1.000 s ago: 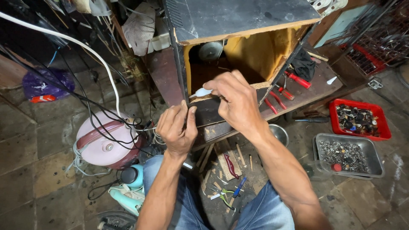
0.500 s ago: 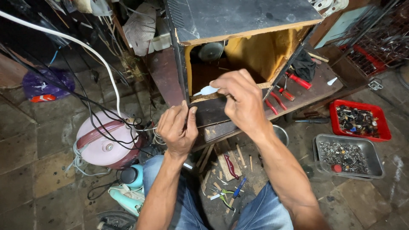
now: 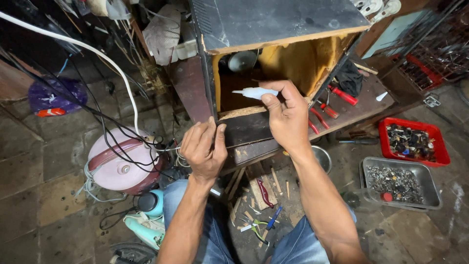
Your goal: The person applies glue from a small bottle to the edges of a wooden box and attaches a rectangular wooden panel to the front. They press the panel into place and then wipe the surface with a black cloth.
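While I hold the white glue tube [image 3: 255, 92] at the open front of the wooden cabinet [image 3: 273, 29], the gluing looks only partly done.

My right hand [image 3: 288, 117] is closed around the tube, nozzle pointing left above the raw front edge [image 3: 242, 112]; no glue bead is visible there. My left hand [image 3: 205, 149] pinches the dark panel [image 3: 246, 129] below, wrists apart. A red tray [image 3: 413, 142] sits well right.

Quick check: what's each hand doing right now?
Left hand: pinched on the dark panel's corner.
Right hand: closed around a white glue tube.
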